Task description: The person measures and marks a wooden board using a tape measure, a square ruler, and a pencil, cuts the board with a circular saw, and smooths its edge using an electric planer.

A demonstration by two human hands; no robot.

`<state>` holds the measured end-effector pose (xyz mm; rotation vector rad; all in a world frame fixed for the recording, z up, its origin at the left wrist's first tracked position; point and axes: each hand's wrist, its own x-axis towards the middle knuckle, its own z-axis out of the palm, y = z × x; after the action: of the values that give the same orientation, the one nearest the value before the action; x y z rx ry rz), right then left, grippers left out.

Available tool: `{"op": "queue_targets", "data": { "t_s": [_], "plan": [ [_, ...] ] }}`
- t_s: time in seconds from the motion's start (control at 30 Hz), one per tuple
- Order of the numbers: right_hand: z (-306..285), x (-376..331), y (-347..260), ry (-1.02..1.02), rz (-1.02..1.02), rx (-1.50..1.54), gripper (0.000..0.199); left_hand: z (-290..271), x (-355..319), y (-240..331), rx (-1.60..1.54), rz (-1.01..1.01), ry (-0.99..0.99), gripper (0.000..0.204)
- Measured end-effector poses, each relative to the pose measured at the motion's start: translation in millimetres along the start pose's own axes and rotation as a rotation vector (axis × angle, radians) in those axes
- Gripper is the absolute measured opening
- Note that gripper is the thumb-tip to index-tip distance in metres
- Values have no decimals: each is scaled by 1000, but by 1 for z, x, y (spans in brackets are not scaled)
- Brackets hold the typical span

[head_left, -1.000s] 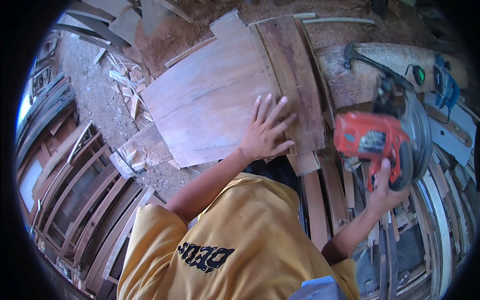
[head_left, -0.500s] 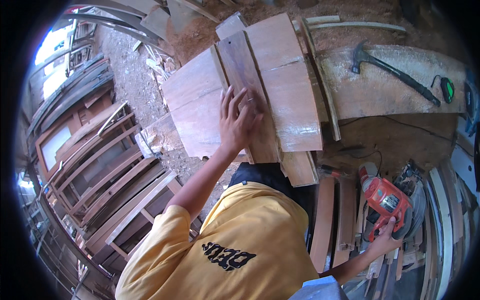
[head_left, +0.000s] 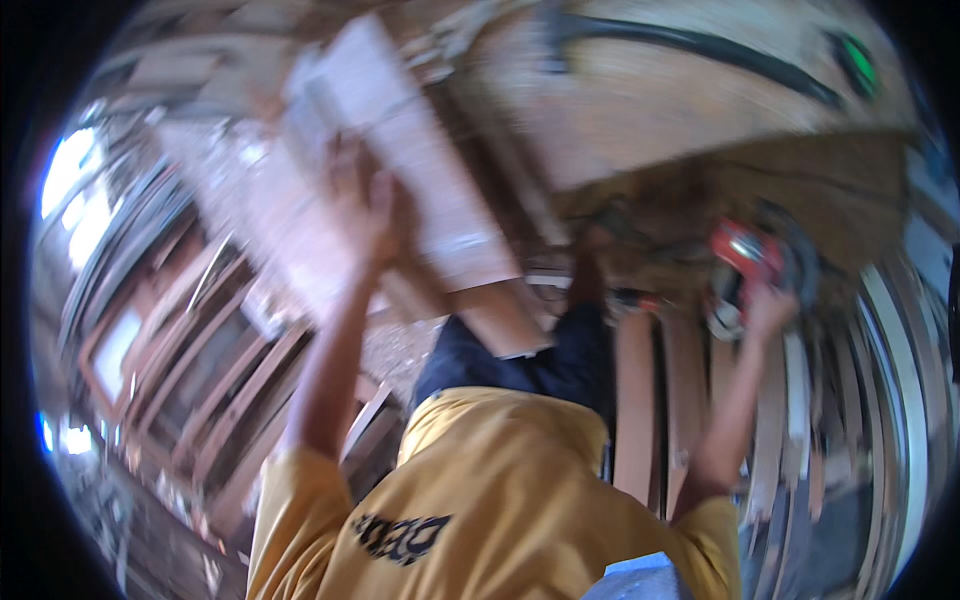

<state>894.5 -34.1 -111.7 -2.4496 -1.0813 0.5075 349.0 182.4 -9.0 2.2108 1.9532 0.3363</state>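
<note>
My left hand [head_left: 368,205] lies on the narrow wooden board [head_left: 425,285] at the upper left, fingers spread and blurred by motion. That board rests across a wide pale wooden panel [head_left: 440,180]. At the right, my right hand [head_left: 771,308] is closed round the handle of a red circular saw [head_left: 745,252]. The saw is held low beside the workbench, and its grey blade side is smeared. A hammer [head_left: 690,45] with a dark handle lies on the bench top beyond both hands.
A green-and-black tape measure [head_left: 853,62] sits near the hammer on the worn bench top [head_left: 610,120]. Long wooden strips [head_left: 634,410] stand in rows at the lower right. Stacked wooden frames [head_left: 190,350] fill the left side. A dark cable [head_left: 800,178] runs below the bench edge.
My right hand has carried the circular saw forward from above the wood strips. The whole view has shifted, so the panel and my left hand appear further left. The picture is now blurred.
</note>
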Motion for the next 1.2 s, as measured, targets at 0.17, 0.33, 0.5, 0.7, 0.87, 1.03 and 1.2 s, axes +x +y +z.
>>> {"op": "queue_targets", "data": {
  "t_s": [0.17,0.33,0.5,0.7,0.87,1.03,1.2],
  "plan": [
    [98,33,104,33,355,-17,40,-30,5,9,45,51,-3,59],
    [129,70,304,-351,173,-668,43,-4,14,13,142,-82,-149,64],
    [259,91,344,-514,227,-661,42,-4,-1,3,106,32,-108,69],
    [346,86,369,-597,256,-656,41,-15,6,31,130,9,-125,70],
    [356,85,363,-594,247,-637,40,-23,9,25,134,51,-114,70],
    [335,93,330,-519,183,-604,39,-17,8,30,110,2,-93,72],
    [281,49,226,-332,15,-259,38,-11,9,26,76,1,-70,64]
  ]
}}
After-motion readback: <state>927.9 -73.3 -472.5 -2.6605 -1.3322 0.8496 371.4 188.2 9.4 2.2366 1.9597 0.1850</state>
